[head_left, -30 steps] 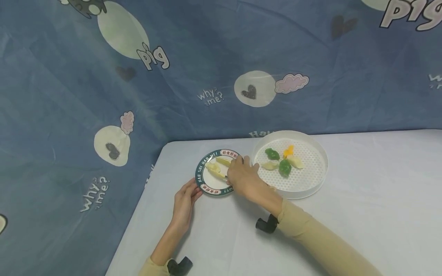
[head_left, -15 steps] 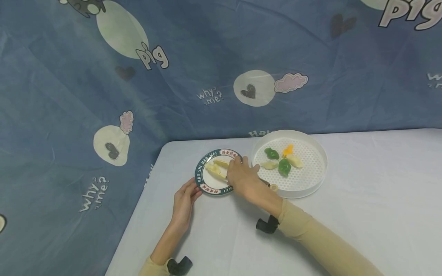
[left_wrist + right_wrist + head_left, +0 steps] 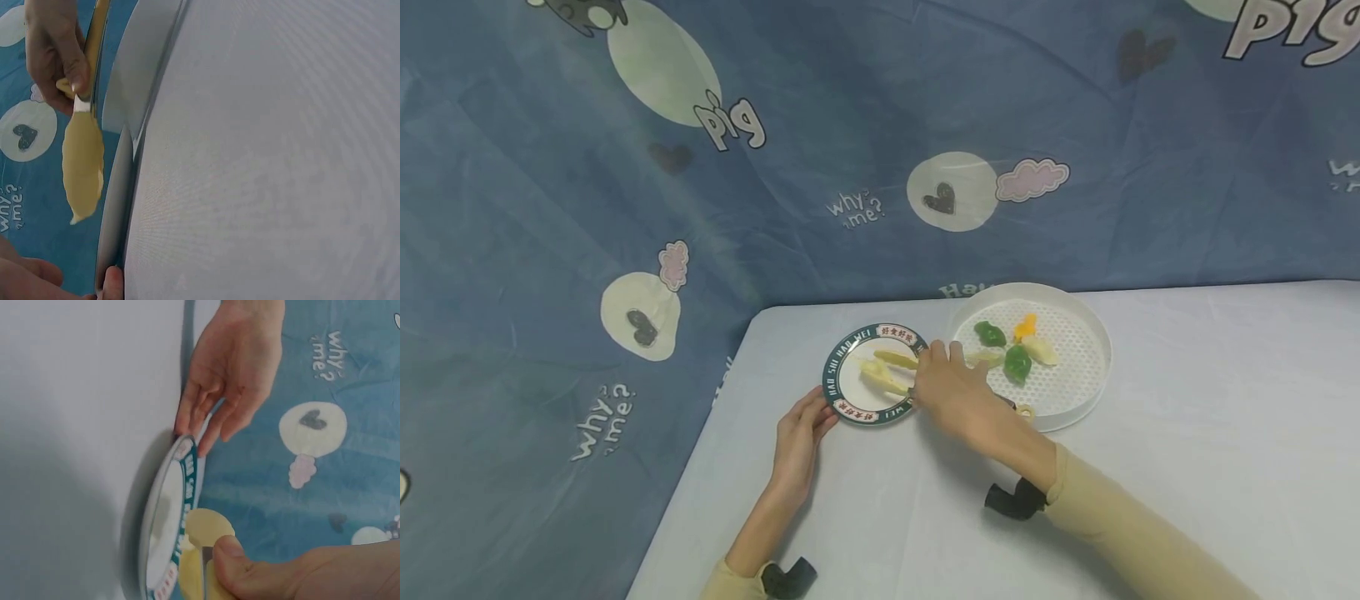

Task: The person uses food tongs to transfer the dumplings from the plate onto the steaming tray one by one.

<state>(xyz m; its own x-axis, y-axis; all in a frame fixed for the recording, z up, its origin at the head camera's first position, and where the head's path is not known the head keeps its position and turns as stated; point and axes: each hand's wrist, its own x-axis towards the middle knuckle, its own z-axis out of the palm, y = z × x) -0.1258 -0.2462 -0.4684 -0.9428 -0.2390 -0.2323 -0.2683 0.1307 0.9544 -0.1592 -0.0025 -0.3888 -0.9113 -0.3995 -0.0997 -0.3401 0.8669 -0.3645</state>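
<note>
My left hand [image 3: 799,442] holds the near left rim of a round white plate [image 3: 853,387] with a green lettered border, fingers at both faces of its edge. In my right hand [image 3: 951,387] is a pair of tongs [image 3: 82,165] with yellow heads, metal joints and yellow handles. Its two heads are spread a little over the plate, pointing left. A paler yellow patch shows by the tips; whether a piece sits between them I cannot tell. From the right wrist view, the thumb [image 3: 230,547] presses on the tongs just behind the heads.
Right of the plate stands a round white tray [image 3: 1086,383] with a perforated base and raised rim. Inside lie green dumpling-like pieces [image 3: 1018,365], pale yellow ones [image 3: 1041,351] and an orange piece [image 3: 1025,327]. Behind the white table [image 3: 1210,417] hangs a blue printed cloth [image 3: 820,125].
My right hand and the tongs have shifted right and slightly down, uncovering more of the plate's right border. The left hand and the plate stay nearly still.
</note>
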